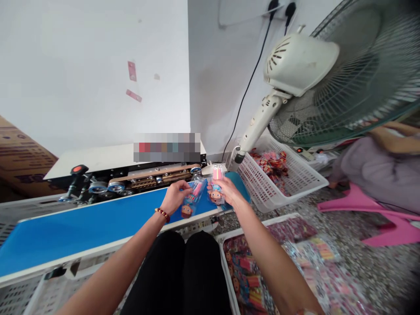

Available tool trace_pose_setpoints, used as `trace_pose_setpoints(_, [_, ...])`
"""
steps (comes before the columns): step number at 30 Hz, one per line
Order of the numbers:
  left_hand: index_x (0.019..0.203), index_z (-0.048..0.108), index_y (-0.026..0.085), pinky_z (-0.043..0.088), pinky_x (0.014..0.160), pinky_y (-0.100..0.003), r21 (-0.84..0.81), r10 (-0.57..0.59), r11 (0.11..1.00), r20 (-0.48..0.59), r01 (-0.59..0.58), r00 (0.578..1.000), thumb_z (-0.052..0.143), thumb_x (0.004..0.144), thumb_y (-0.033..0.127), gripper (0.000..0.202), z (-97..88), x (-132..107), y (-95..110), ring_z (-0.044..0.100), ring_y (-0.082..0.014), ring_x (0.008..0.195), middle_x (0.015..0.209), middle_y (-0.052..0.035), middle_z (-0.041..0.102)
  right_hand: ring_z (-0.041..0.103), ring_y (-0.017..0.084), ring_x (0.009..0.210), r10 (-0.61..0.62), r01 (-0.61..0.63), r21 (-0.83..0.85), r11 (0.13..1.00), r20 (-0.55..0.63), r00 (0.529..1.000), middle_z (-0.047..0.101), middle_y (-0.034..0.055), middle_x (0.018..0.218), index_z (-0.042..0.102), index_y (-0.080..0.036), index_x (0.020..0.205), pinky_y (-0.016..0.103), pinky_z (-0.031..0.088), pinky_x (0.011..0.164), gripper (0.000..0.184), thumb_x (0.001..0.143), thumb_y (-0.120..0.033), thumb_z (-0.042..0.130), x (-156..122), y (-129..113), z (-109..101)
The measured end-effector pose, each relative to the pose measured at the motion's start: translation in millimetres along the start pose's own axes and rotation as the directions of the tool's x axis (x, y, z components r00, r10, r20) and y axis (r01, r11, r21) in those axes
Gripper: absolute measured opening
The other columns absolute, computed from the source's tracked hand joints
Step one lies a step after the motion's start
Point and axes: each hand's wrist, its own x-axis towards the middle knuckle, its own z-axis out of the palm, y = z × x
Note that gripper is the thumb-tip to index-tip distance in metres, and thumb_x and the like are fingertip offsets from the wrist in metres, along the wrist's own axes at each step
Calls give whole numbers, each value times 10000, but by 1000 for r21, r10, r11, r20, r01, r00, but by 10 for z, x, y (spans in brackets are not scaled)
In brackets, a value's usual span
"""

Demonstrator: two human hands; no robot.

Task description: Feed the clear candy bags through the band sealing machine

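Observation:
My left hand (177, 195) pinches the top of a clear toy packet (193, 199) with a cartoon face, lying on the blue conveyor belt (82, 229) at the sealer's intake. My right hand (225, 189) holds a small stack of similar packets (216, 186) upright, just right of the belt's end. Both hands are closed on packets. The sealing machine (131, 173) with rollers runs along the belt's far side.
A white basket (295, 179) of red packets stands on the floor at right, and another basket (278, 267) of packets lies by my knees. A standing fan (328, 74) looms at right. A pink stool (370, 210) and another person's arm (393, 140) are at far right.

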Motion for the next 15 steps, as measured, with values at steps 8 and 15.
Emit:
trace_pose_setpoints(8, [687, 588, 157, 203, 395, -201, -323, -397, 853, 111, 411, 911, 715, 792, 204, 171, 562, 317, 397, 475, -87, 369, 431, 44, 496, 749, 221, 733, -78, 79, 14, 997, -66, 995, 741, 60, 771, 623, -166, 850, 273, 598, 572, 217, 675, -203, 744, -81, -230, -261])
trace_pose_setpoints(15, [633, 529, 145, 209, 389, -204, -415, -555, 754, 10, 509, 832, 674, 810, 101, 233, 838, 530, 385, 501, -81, 393, 495, 22, 515, 739, 212, 663, -127, 121, -45, 992, -155, 980, 735, 42, 731, 607, -169, 883, 275, 590, 531, 161, 741, -157, 682, -45, -242, -445])
